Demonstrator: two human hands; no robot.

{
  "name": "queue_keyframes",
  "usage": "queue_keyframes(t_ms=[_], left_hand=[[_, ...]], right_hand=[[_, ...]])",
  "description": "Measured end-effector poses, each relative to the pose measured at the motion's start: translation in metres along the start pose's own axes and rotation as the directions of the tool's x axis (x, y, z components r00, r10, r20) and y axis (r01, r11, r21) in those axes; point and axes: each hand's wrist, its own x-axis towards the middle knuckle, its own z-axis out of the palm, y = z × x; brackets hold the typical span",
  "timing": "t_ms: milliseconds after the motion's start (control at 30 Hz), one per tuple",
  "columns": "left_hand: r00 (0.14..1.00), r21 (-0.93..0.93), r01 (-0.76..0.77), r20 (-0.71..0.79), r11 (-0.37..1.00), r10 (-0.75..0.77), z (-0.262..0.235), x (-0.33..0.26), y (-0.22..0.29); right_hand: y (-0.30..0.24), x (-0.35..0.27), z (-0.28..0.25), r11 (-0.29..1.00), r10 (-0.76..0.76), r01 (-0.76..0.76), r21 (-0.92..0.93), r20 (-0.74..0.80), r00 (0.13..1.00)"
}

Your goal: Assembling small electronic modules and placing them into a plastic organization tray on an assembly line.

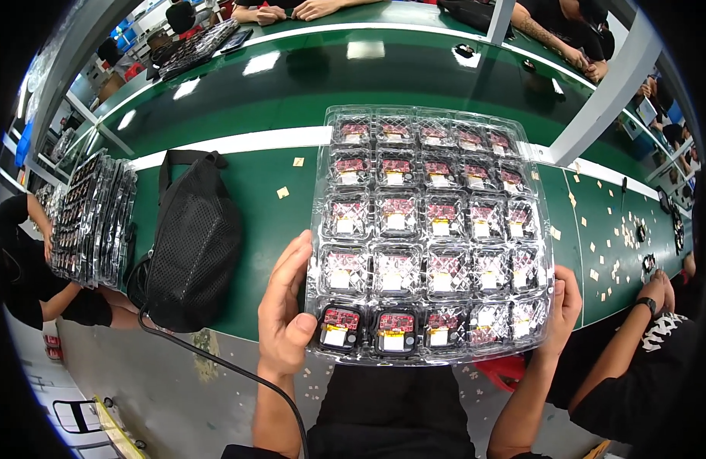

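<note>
In front of me, above the bench edge, I hold a clear plastic blister tray (437,356) with rows of square pockets. Each pocket holds a small black square housing (396,331) with a red circuit board and a pale block inside. Clear plastic with a criss-cross texture and glare lies over most of them; a few in the nearest row show more plainly. My left hand (286,314) grips the tray's left edge, thumb on the near corner. At the opposite edge, my right hand (563,306) is closed on the tray, its fingers partly hidden.
A black mesh bag (196,245) with a cable lies on the green bench (250,287) to the left. Beyond it stands a stack of filled trays (93,218). Small pale squares (595,274) are scattered at right. Co-workers sit on both sides and across; a grey post (605,96) rises at right.
</note>
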Motion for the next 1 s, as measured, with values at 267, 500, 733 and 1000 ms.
queue_keyframes(t_ms=[267,500,733,1000], left_hand=[[0.998,-0.021,-0.001,-0.057,1.0,0.0,0.003,-0.003,-0.005],[0.998,-0.008,0.022,-0.059,1.0,-0.022,0.01,-0.002,-0.005],[0.999,-0.017,0.007,-0.052,1.0,-0.008,0.007,-0.003,-0.004],[0.992,0.019,-0.056,-0.109,0.998,0.057,0.01,-0.007,-0.008]], right_hand=[[-0.01,0.003,0.007,0.998,0.039,-0.041,0.048,0.034,0.999],[-0.006,0.002,-0.003,0.994,0.068,-0.07,0.085,0.027,0.997],[-0.004,0.001,0.001,0.993,0.075,-0.077,0.091,0.023,0.997],[-0.01,0.004,0.004,1.0,0.018,-0.018,0.018,0.014,1.0]])
